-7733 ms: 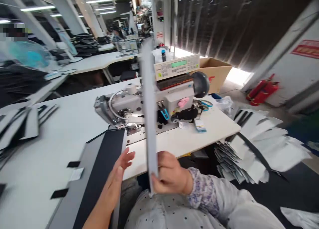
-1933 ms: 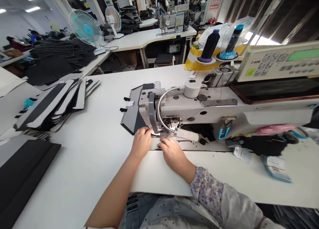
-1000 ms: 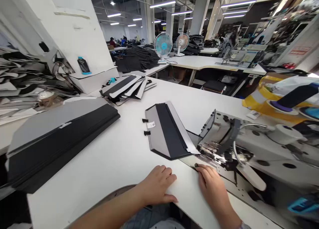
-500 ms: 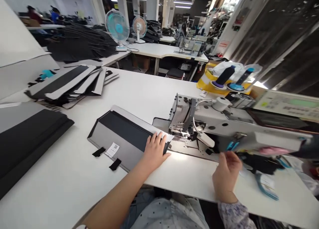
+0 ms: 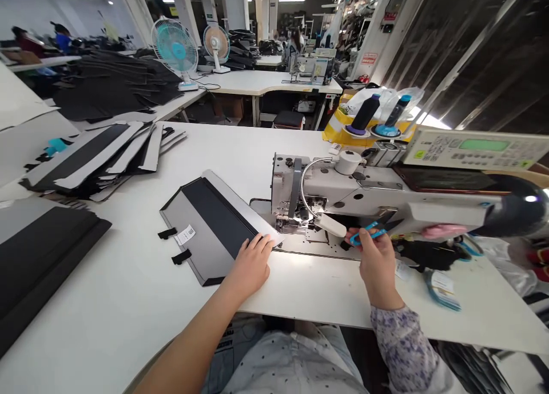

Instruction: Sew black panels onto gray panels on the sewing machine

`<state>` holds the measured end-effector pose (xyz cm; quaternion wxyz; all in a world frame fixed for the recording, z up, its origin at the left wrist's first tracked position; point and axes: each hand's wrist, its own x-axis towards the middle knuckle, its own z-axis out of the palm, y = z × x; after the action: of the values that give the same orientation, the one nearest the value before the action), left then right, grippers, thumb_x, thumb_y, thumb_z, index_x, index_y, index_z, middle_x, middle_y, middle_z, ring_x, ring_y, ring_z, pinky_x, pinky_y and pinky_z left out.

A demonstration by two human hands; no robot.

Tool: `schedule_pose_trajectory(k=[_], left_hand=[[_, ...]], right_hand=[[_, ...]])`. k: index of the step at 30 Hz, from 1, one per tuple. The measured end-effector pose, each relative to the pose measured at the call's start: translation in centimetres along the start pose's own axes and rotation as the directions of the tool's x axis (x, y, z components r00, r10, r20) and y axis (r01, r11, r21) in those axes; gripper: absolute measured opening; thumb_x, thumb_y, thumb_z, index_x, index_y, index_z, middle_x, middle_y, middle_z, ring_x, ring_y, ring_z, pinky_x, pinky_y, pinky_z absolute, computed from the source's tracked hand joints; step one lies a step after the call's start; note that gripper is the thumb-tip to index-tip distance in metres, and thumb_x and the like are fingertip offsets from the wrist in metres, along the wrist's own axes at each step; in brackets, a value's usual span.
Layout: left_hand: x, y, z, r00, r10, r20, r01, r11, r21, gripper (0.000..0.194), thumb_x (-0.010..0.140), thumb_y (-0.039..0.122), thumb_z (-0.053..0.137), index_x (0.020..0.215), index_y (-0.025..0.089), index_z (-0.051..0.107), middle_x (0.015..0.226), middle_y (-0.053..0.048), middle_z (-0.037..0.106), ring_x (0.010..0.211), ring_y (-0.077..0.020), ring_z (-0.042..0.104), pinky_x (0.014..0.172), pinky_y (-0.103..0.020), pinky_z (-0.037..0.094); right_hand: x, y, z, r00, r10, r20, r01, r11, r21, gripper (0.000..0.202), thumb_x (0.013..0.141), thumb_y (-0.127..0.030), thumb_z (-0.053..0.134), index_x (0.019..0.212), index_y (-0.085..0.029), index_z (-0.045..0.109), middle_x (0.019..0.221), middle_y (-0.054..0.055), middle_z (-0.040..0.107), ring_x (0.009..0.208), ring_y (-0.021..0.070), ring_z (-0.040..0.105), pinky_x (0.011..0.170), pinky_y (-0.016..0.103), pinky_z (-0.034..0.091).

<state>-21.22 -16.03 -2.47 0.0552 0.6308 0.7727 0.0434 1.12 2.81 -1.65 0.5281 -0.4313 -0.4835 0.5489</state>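
A grey and black fabric panel (image 5: 206, 228) lies on the white table, with a white label (image 5: 186, 235) and two black tabs along its near left side. My left hand (image 5: 251, 265) rests flat on the panel's right end, fingers spread, just left of the sewing machine (image 5: 338, 188). Blue-handled scissors (image 5: 368, 234) are gripped in my right hand (image 5: 377, 262), in front of the machine's arm and right of its needle area. The scissors' blades are hard to make out.
Stacked panels (image 5: 94, 159) and a large dark panel pile (image 5: 47, 251) lie on the left. Thread cones (image 5: 364, 114) stand behind the machine. On the right are dark scraps (image 5: 429, 254) and a bundle of labels (image 5: 443, 288). Two fans (image 5: 175, 48) stand farther back.
My right hand has taken hold of the blue scissors and raised them beside the machine. The panel has turned, its left part swinging toward me, with my left hand still on it. The view has shifted right.
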Motion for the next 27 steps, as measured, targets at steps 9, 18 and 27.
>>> schedule_pose_trajectory(k=[9, 18, 27], left_hand=[[0.3, 0.4, 0.9, 0.997, -0.036, -0.072, 0.036, 0.999, 0.002, 0.057, 0.083, 0.013, 0.037, 0.138, 0.022, 0.043, 0.15, -0.002, 0.038, 0.139, -0.023, 0.03, 0.114, -0.047, 0.029], [0.0, 0.5, 1.7, 0.987, -0.042, -0.155, 0.043, 0.999, 0.0, 0.057, 0.081, 0.012, 0.04, 0.137, 0.022, 0.047, 0.147, -0.004, 0.042, 0.139, -0.0233, 0.032, 0.115, -0.047, 0.027], [-2.4, 0.0, 0.4, 0.993, -0.008, -0.118, 0.005, 1.0, -0.031, 0.051, 0.083, 0.013, 0.04, 0.132, 0.023, 0.051, 0.145, -0.003, 0.045, 0.137, -0.0229, 0.035, 0.115, -0.047, 0.028]], right_hand=[[-4.6, 1.7, 2.4, 0.731, 0.296, 0.615, 0.379, 0.574, -0.726, 0.036, 0.091, -0.05, 0.042, 0.104, -0.025, 0.064, 0.076, 0.002, 0.068, 0.068, 0.0191, 0.061, 0.059, 0.028, 0.042], [-1.7, 2.4, 8.8, 0.688, 0.166, 0.706, 0.622, 0.366, -0.692, 0.042, 0.096, -0.05, 0.041, 0.117, -0.022, 0.065, 0.103, 0.007, 0.072, 0.095, 0.023, 0.067, 0.074, 0.028, 0.047], [-4.9, 3.6, 3.3, 0.669, -0.014, 0.743, 0.696, 0.363, -0.619, 0.038, 0.096, -0.048, 0.04, 0.114, -0.025, 0.063, 0.084, 0.004, 0.07, 0.073, 0.0206, 0.066, 0.061, 0.029, 0.048]])
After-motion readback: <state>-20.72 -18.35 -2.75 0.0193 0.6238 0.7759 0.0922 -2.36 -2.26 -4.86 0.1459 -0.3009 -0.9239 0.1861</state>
